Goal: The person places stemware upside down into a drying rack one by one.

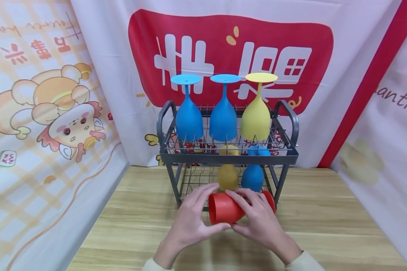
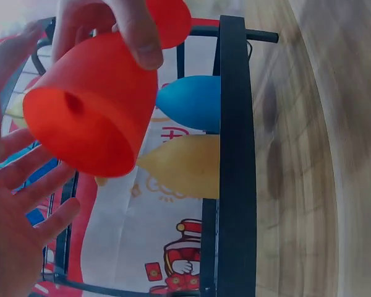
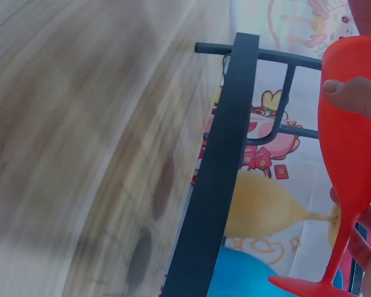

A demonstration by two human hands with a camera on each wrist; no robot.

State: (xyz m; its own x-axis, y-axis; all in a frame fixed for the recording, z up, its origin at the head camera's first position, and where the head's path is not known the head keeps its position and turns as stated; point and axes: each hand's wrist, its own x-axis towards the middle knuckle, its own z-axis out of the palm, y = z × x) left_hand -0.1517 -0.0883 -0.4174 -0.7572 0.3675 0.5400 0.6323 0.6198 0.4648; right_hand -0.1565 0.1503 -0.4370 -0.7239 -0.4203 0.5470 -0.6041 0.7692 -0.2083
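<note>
A red plastic goblet (image 1: 225,209) lies sideways in front of the rack, its open rim toward the left and its foot toward the right. My right hand (image 1: 262,220) grips its bowl, thumb on one side and fingers on the other, as the right wrist view shows on the goblet (image 3: 349,130). Around the rim side, my left hand (image 1: 191,224) is held with thumb and fingers spread. In the left wrist view that hand (image 2: 25,198) appears apart from the goblet (image 2: 99,93).
A dark two-tier rack (image 1: 228,159) stands behind the hands. Upside down on its upper tier are two blue goblets (image 1: 189,120) and a yellow goblet (image 1: 256,120). Below stand an inverted yellow goblet (image 1: 227,177) and a blue goblet (image 1: 253,177). Underneath is a wooden table (image 1: 122,226).
</note>
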